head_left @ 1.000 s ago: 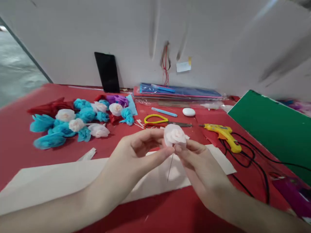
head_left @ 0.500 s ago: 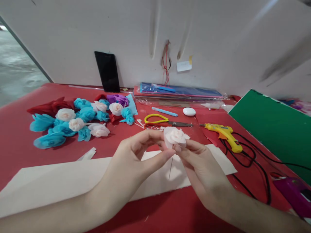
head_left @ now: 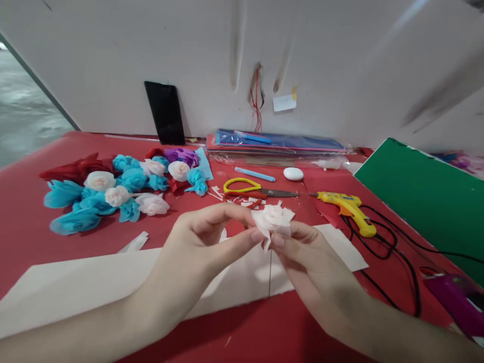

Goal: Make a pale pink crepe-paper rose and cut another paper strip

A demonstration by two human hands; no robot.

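Above a white paper strip (head_left: 94, 280) on the red counter (head_left: 212, 339), a pale paper rose (head_left: 274, 218) on a thin stem (head_left: 269, 276), held between both hands. Left hand (head_left: 194, 247): grip nearly closed, pinching the rose's left side; right hand (head_left: 317, 257): grip closed at its base. Scissors (head_left: 280, 193) lie beyond, glue gun (head_left: 346, 204) to their right.

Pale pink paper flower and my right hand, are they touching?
Touching: the head view shows the right hand pinching the pale pink paper flower near its base.
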